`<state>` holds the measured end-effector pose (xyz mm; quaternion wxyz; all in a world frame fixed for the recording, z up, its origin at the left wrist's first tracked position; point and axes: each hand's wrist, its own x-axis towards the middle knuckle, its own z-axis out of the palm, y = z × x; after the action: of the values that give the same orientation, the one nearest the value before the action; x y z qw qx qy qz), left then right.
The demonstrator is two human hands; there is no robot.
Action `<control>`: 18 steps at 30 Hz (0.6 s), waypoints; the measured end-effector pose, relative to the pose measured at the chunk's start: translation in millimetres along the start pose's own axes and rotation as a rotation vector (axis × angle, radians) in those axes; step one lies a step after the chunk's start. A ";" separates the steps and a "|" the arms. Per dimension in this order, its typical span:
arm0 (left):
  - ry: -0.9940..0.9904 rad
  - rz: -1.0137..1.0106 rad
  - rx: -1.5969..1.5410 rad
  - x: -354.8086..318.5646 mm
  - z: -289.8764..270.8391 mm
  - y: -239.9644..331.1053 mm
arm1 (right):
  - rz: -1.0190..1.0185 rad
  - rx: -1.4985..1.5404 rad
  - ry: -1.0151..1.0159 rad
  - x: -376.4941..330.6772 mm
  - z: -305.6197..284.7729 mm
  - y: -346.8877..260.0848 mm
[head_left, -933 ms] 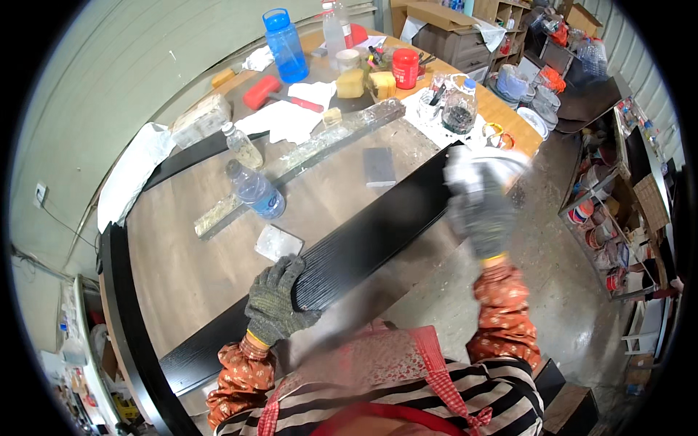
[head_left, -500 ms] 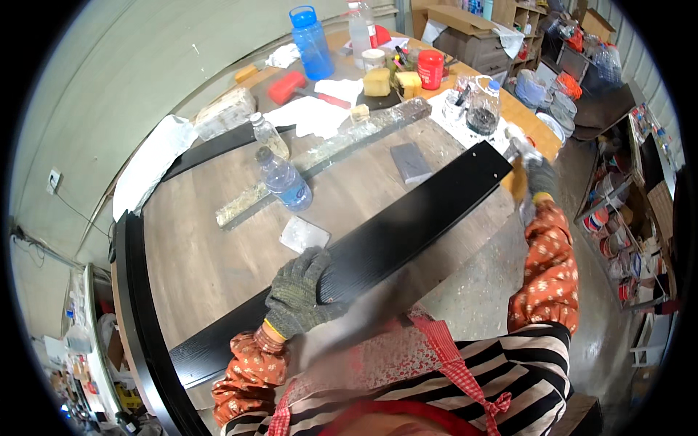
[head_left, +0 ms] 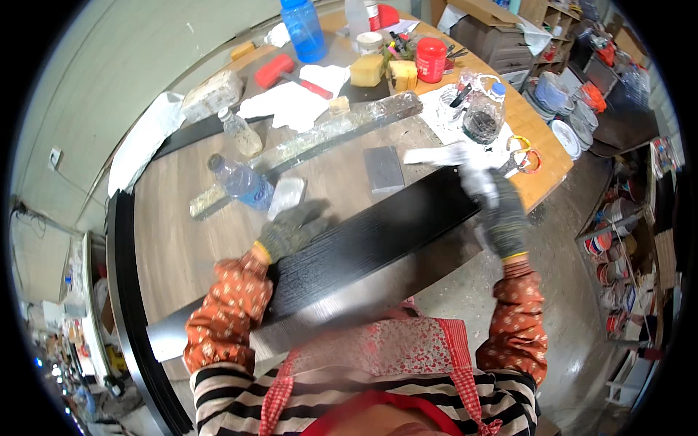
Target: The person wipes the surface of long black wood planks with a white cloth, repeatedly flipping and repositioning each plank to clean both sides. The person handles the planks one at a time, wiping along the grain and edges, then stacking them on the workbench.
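Left hand [head_left: 291,231]: gloved, pressed flat and open on the black board [head_left: 363,243].
Right hand [head_left: 502,214]: gloved, closed around a white rag [head_left: 472,171] at the board's far end.
Progress: wiping appears underway; cannot tell how much remains.

The right hand [head_left: 502,211], holding a white cloth [head_left: 476,174], has slid back down the black board [head_left: 349,254] from its far tip at 2 o'clock. The left hand [head_left: 291,229] has crept slightly up the board toward 12 o'clock.

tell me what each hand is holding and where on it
The left hand lies flat on the top face of the long black board, near its middle. The right hand is at the board's far end with a white cloth.
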<state>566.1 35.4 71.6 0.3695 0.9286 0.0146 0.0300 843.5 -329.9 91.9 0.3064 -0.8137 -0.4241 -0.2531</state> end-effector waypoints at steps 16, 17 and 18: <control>0.693 0.043 0.533 54.2 121.9 168.5 | -0.833 0.517 -0.405 26.0 16.8 -46.0; 0.651 -0.006 0.530 41.9 119.2 173.1 | -0.541 0.647 -0.412 31.7 12.1 -66.1; 0.606 -0.049 0.521 30.4 117.5 178.3 | -0.238 0.756 -0.431 34.0 7.7 -86.6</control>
<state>605.1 -173.1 110.3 0.1014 0.9396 0.1524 0.2891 788.9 -267.0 134.0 0.4557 -0.6243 -0.6315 0.0613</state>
